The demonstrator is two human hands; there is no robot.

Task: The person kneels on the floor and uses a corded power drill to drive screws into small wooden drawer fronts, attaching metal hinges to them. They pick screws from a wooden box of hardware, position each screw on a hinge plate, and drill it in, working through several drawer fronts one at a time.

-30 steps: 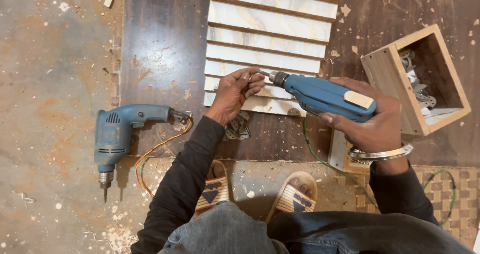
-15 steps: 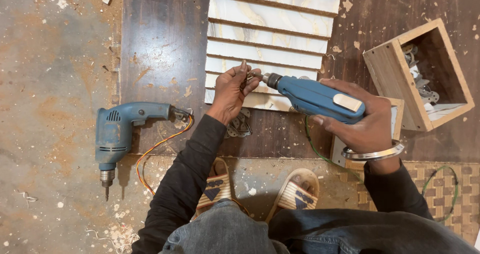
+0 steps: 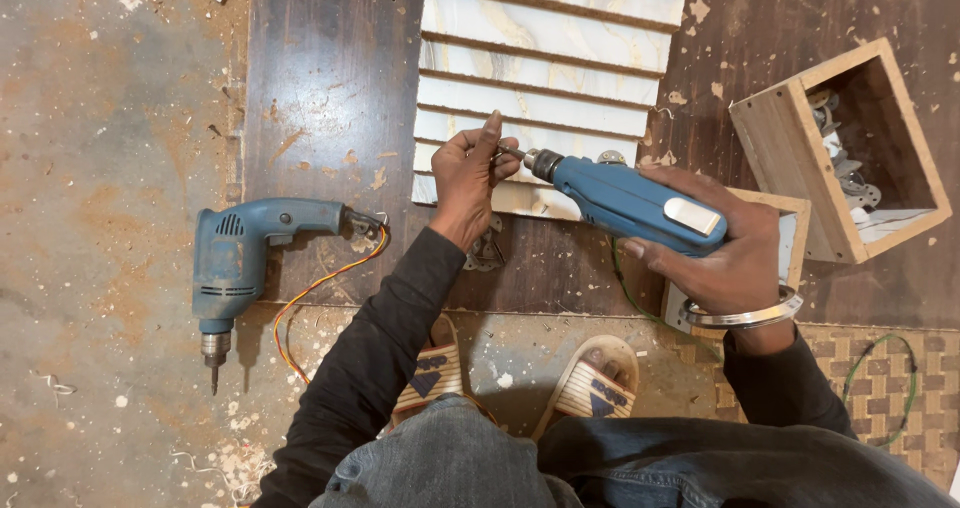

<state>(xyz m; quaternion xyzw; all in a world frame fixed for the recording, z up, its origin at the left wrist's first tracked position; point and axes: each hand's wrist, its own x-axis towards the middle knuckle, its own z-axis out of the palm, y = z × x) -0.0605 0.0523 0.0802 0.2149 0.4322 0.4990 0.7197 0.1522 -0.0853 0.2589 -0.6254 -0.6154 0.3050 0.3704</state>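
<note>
The blue plastic-bodied power drill (image 3: 632,204) lies level in the air over the near edge of the white marble-patterned slatted panel (image 3: 545,78), its metal chuck pointing toward the person's left side. The right hand (image 3: 722,253) is wrapped firmly around the rear of the drill body, thumb across the top beside a pale oblong switch, and a silver metal bangle (image 3: 745,315) circles that wrist. The left hand (image 3: 473,173) is closed at the drill's nose, fingertips pinched on the small bit or chuck tip; what exactly sits between them is too small to make out. Just below the panel's near edge, beside the left wrist, a small dark metal hinge-like fitting (image 3: 487,253) rests on the dark brown wooden board (image 3: 330,118) that carries the panel. To the right of the panel stands an open raw-wood box (image 3: 780,153) holding metal hardware, with a smaller wooden box (image 3: 790,230) touching it, partly hidden behind the right hand. Well to the left of the panel, on the dusty concrete floor (image 3: 100,118), lies a second, teal corded drill (image 3: 240,258) with an orange cable (image 3: 310,293). Nearer than the panel, the person's striped sandals (image 3: 590,383) rest at the board's edge.
</note>
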